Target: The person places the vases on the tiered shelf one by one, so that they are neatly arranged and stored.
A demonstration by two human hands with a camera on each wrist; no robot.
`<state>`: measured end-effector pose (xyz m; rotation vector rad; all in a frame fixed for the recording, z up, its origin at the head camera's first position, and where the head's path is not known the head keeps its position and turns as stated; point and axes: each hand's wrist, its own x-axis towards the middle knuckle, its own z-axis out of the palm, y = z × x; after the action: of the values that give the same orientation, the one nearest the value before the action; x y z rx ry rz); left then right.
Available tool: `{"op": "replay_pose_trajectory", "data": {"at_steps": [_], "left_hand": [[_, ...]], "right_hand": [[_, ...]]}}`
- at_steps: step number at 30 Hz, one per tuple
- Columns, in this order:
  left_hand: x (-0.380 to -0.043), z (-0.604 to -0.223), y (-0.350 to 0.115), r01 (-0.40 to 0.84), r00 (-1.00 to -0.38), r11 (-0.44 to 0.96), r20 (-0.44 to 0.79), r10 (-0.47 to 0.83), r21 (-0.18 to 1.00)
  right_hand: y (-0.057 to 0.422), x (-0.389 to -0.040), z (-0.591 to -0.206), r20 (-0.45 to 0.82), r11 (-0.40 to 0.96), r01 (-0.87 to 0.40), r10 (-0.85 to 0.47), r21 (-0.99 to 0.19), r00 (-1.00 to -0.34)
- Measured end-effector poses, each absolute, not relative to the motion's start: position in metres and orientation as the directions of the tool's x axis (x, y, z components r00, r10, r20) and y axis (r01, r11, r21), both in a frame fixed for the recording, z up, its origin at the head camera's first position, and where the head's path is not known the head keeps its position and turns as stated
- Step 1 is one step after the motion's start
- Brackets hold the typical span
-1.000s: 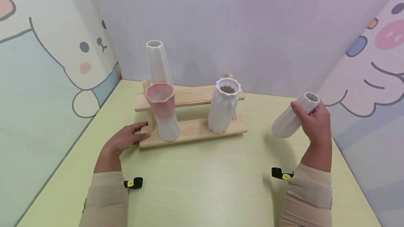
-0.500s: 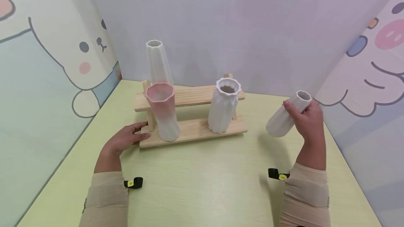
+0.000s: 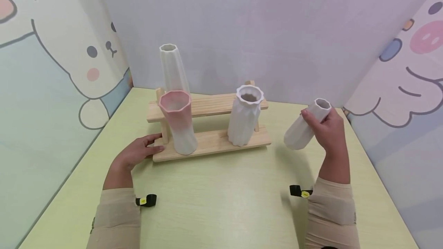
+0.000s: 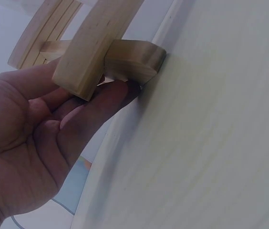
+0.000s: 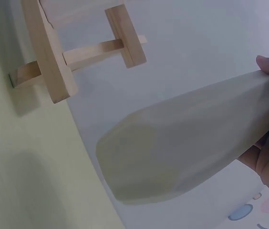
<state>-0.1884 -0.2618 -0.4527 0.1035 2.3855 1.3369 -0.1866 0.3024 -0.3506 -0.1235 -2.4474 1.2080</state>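
My right hand (image 3: 330, 130) grips a white fluted vase (image 3: 302, 131) near its mouth, to the right of a two-tier wooden shelf (image 3: 214, 143). The vase tilts, its base low and toward the left, and its shadow falls on the table below. In the right wrist view the vase's broad base (image 5: 139, 157) is clear of the tabletop. My left hand (image 3: 136, 151) holds the left end of the lower board; the left wrist view shows its fingers (image 4: 96, 107) at the board's end and foot (image 4: 132, 57).
On the lower board stand a pink-and-white vase (image 3: 180, 130) at left and a white vase with a scalloped rim (image 3: 243, 122) at right. A tall white vase (image 3: 173, 70) rises behind, at the upper board's left. A pale wall (image 3: 290, 37) closes off the table's (image 3: 221, 199) back.
My right hand has moved left toward the shelf with the white vase, which stays tilted. My left hand and the shelf have kept their place.
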Motion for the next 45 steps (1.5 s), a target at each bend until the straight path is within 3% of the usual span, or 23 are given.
{"op": "replay_pose_trajectory", "data": {"at_steps": [28, 45], "left_hand": [[-0.187, -0.451, -0.261, -0.134, -0.918, 0.537, -0.309, 0.25, 0.833], [-0.186, -0.449, -0.26, -0.135, -0.917, 0.545, -0.312, 0.247, 0.827]], "right_hand": [[0.271, -0.185, -0.347, 0.407, 0.64, -0.238, 0.13, -0.731, -0.904], [0.263, -0.184, -0.346, 0.399, 0.636, -0.238, 0.12, -0.734, -0.909]]}}
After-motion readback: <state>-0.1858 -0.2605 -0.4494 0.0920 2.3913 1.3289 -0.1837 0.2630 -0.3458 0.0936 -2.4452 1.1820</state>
